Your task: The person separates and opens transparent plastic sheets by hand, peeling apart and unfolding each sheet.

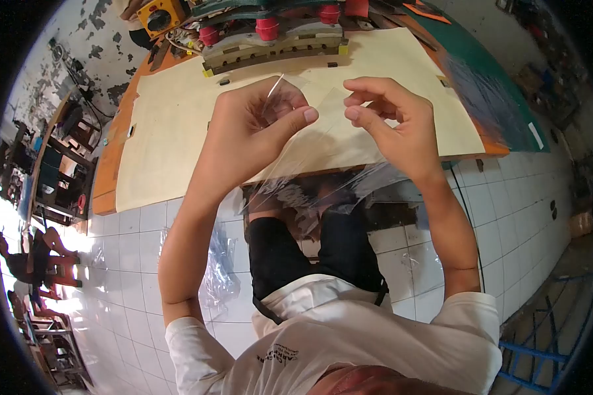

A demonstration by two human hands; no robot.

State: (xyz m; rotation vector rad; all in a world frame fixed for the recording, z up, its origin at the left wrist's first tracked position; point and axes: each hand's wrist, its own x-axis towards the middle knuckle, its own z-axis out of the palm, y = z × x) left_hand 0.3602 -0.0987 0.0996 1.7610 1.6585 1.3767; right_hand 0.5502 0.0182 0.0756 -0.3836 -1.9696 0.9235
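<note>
My left hand (260, 128) is raised over the near part of the table, fingers curled and thumb pointing right. A clear plastic sheet (303, 148) runs from it; a bright white glint shows by its fingers. My right hand (395, 122) is a short way to the right, fingers bent and thumb tip close to the fingertips. Film passes near those fingertips, but the exact contact is hard to see. The transparent plastic hangs between my hands, over the table's front edge and above my lap. Its outline is faint.
A machine with red knobs (267, 29) stands at the back of the cream-covered table (171, 145). A yellow box (159, 18) is behind it. Clear film lies on the green surface (491, 99) at right and the tiled floor (128, 280). Other people sit far left.
</note>
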